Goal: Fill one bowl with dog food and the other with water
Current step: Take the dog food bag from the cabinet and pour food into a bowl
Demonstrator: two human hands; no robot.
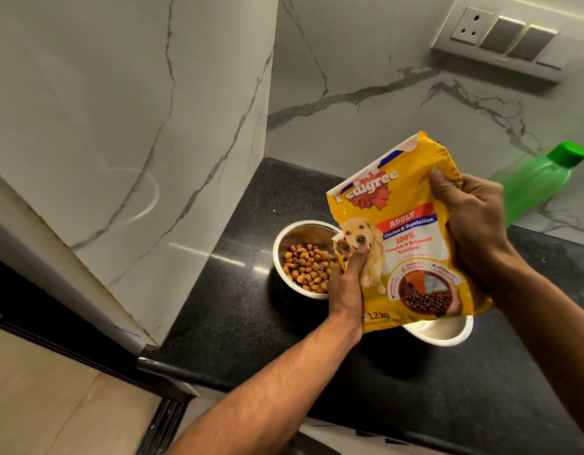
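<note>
- Yellow dog food bag (412,238) is tipped, its torn corner low and just over the steel bowl with kibble (305,259).
- Left hand (345,284) pinches that corner; right hand (471,211) grips the high end.
- Second bowl (448,333) sits on the black worktop (448,405), mostly hidden under the bag, probably empty.
- Green water bottle (540,182) is nearer the right hand.

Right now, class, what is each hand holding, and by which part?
Both grip the yellow plastic dog food bag: the left hand pinches its torn lower corner over the steel bowl of kibble; the right hand grips its upper side edge.
</note>
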